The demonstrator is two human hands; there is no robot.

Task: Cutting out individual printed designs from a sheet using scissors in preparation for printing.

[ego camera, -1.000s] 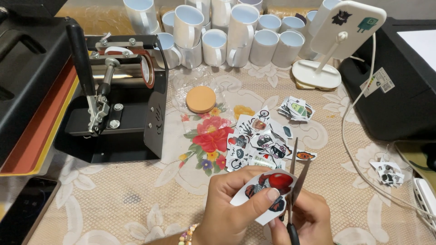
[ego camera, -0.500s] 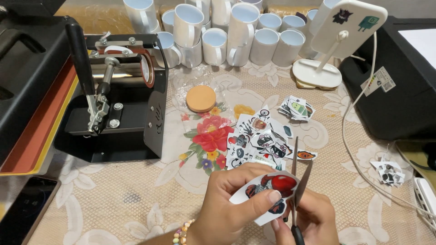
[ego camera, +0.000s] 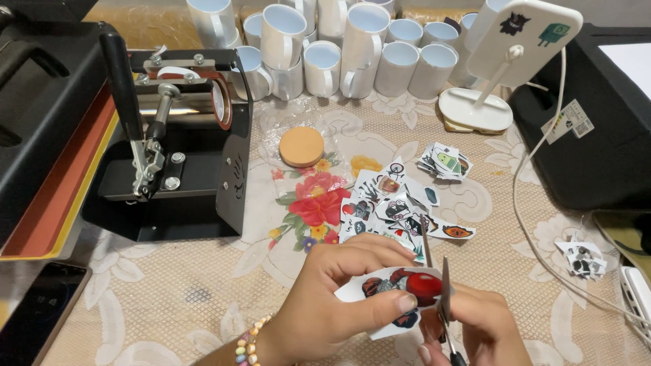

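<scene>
At the near edge of the lace-covered table (ego camera: 169,298), a printed sticker cut-out (ego camera: 397,288) with a red figure is pinched between the thumb and fingers of the left hand (ego camera: 332,298). Just right of it, scissors (ego camera: 441,298) are gripped by the right hand (ego camera: 485,332), their blades parted around the paper's right edge. Farther off, loose stickers (ego camera: 390,207) are scattered, with a mug heat press (ego camera: 176,156) seen at left and white mugs (ego camera: 339,47) lined along the far side.
</scene>
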